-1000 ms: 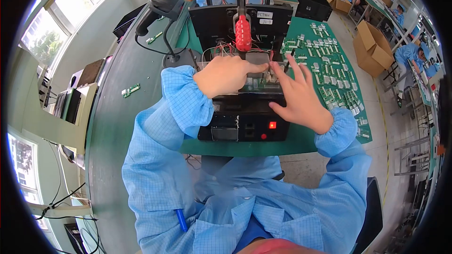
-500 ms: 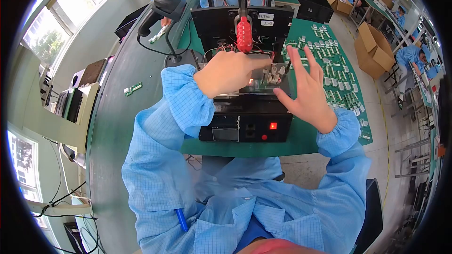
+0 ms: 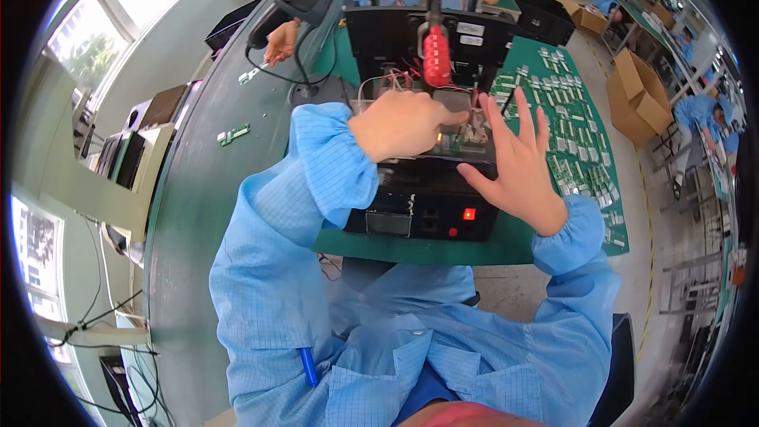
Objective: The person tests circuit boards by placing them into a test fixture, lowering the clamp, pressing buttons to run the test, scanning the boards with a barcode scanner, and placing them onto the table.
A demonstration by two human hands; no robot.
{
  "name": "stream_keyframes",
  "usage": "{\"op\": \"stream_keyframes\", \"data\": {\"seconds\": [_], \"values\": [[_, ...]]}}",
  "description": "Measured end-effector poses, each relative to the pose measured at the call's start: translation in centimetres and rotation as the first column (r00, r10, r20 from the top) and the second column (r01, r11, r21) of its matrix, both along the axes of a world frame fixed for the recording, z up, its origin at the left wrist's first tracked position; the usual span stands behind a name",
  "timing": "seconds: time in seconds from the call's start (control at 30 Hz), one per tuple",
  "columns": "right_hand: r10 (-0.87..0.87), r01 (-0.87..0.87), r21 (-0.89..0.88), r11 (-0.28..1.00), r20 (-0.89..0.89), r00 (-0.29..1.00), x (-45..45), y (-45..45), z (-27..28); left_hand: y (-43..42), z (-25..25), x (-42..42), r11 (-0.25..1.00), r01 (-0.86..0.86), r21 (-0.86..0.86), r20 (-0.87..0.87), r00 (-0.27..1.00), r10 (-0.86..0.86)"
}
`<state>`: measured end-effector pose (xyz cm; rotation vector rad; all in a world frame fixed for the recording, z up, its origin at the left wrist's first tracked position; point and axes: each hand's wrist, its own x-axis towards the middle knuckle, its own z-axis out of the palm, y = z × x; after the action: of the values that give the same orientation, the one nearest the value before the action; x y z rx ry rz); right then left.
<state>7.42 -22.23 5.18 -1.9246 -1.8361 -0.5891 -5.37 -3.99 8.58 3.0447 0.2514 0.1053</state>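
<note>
A black test fixture [image 3: 431, 221] stands in front of me, with its red-handled toggle clamp [image 3: 436, 57] raised at the back. My left hand [image 3: 405, 125] lies over the fixture's clear plate, its index finger pointing right and the other fingers curled under. Whatever those fingers may hold is hidden. At the plate's right side my right hand [image 3: 518, 162] is spread open, fingers up and thumb toward the middle, gripping nothing. Between the hands, pale connectors and wires [image 3: 474, 126] show on the fixture. A red lamp [image 3: 470, 213] glows on the front panel.
Several green circuit boards [image 3: 581, 134] lie in rows on the green mat at right. A single board [image 3: 234, 135] sits at left. A barcode scanner [image 3: 294, 12] stands behind my left arm. Across the bench is a co-worker's hand [image 3: 281, 43]. A cardboard box [image 3: 639, 95] is on the floor.
The view has shifted slightly, so the fixture appears further right. My hands stay over it, the left index finger reaching right. The co-worker's hand at left has come away from the board there.
</note>
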Motion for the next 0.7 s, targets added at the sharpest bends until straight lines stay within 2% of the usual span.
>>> {"op": "stream_keyframes", "data": {"seconds": [0.03,0.13,0.17,0.2,0.27,0.37,0.47,0.5,0.57,0.6,0.63,0.7], "values": [[0.016,-0.018,-0.132,0.991,-0.013,1.0,0.2,0.2,-0.3,0.1,-0.1,0.0,0.999,0.015,-0.032,0.014,1.0,-0.015],[-0.001,-0.005,-0.106,0.994,-0.056,0.998,0.2,0.2,-0.3,0.0,-0.2,-0.2,0.998,0.02,-0.056,0.018,1.0,-0.019],[0.003,-0.003,-0.028,1.0,-0.012,1.0,0.3,0.1,0.0,0.0,-0.2,-0.2,0.999,0.021,-0.05,0.017,1.0,-0.02],[0.012,-0.012,-0.029,1.0,-0.007,1.0,0.5,0.1,-0.1,-0.1,-0.2,-0.2,0.999,0.021,-0.044,0.019,1.0,-0.02],[0.014,-0.017,-0.182,0.983,-0.017,1.0,0.8,-0.1,-0.4,-0.1,-0.3,-0.1,0.998,0.017,-0.052,0.01,1.0,-0.017],[0.012,-0.011,-0.086,0.996,0.016,1.0,0.7,0.1,-0.1,-0.1,-0.3,-0.1,0.999,0.02,-0.044,0.009,1.0,-0.019],[0.006,-0.012,-0.183,0.983,-0.034,0.999,0.6,0.2,-0.9,-0.1,-0.3,-0.2,0.999,0.007,-0.046,0.006,1.0,-0.007],[0.034,-0.041,-0.089,0.995,-0.077,0.996,0.5,0.3,-0.8,-0.1,-0.7,-0.2,0.999,0.014,-0.047,0.017,1.0,-0.013],[0.03,-0.04,-0.151,0.988,-0.067,0.997,0.2,0.3,-0.8,-0.2,-0.6,-0.5,0.999,0.025,-0.039,0.023,0.999,-0.024],[0.008,-0.021,-0.215,0.976,-0.057,0.998,0.2,0.3,-0.8,-0.1,-0.8,-0.5,0.999,0.004,-0.038,0.031,1.0,-0.003],[0.016,-0.011,-0.216,0.976,0.024,1.0,0.2,0.2,-0.5,0.0,-1.3,-0.5,0.999,0.024,-0.035,0.052,0.998,-0.022],[0.029,-0.019,-0.165,0.986,0.055,0.998,0.0,0.3,0.0,0.1,-1.8,-0.6,0.998,0.049,-0.042,0.099,0.994,-0.045]]}}
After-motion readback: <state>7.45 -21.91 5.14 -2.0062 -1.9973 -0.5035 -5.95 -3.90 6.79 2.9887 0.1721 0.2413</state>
